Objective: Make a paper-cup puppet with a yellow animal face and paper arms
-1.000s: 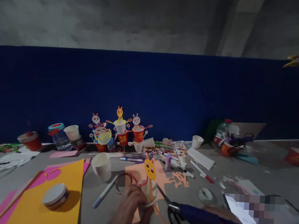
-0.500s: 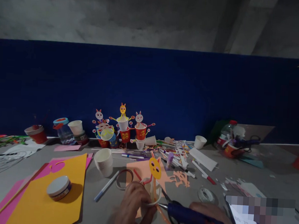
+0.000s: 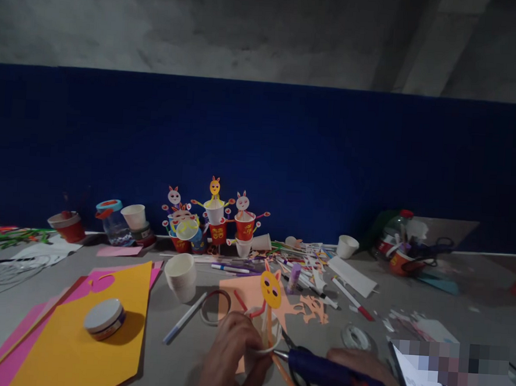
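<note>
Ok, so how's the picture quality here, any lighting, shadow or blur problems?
Head view: dim overall, the blue partition very dark; in the same view, the phone screen glows brightly, and the jar casts a soft shadow rightward on the yellow paper; also there, the right hand and glue gun look soft, and pixelation hides part of the lower right.

1 head camera looks forward and down — across the table [image 3: 168,368].

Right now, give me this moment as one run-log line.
Left hand: holding white paper cup; right hand: gripping dark-blue glue gun; silver metal tip: at cup's rim; round yellow paper rabbit face: above cup
</note>
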